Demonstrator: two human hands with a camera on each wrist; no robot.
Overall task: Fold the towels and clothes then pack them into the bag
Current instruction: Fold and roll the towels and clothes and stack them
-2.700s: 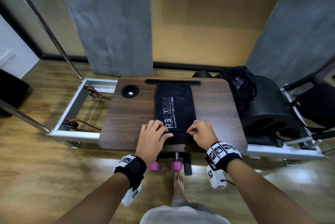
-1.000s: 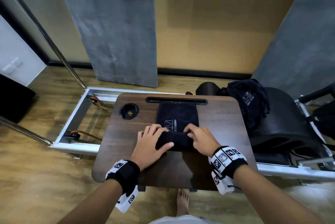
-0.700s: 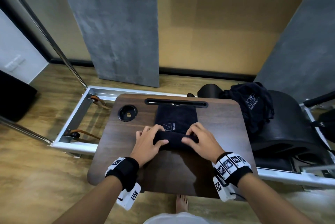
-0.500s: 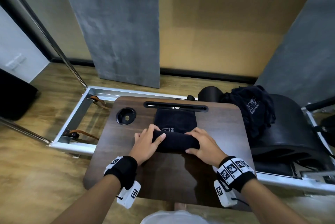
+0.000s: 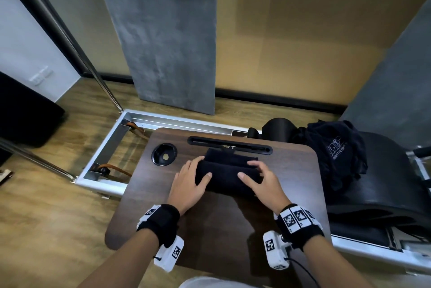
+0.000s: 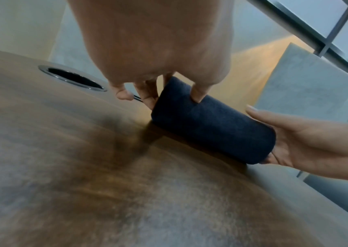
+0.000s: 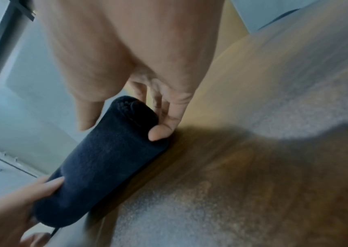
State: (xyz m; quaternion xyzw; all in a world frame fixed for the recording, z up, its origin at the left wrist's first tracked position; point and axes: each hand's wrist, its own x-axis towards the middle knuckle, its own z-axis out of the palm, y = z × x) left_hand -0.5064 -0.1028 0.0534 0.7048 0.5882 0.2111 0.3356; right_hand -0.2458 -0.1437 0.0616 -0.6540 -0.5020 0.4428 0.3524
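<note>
A dark navy towel lies on the brown wooden table, rolled into a thick cylinder; a short flat strip of it still shows behind the roll. My left hand grips the roll's left end, thumb on top and fingers behind, as the left wrist view shows on the towel. My right hand sits at the right end. In the right wrist view its fingers lie against the end of the towel while the thumb hovers just above. A heap of black clothes with a white logo rests on a black padded barrel at the right.
The table has a round cup hole at its far left and a long slot along its far edge. A silver metal frame with brown straps lies on the wooden floor to the left. A grey panel and a wall stand behind.
Both hands have rolled the towel away from me. The roll has grown thicker, the white logo has disappeared inside it, and the flat strip behind it has shortened.
</note>
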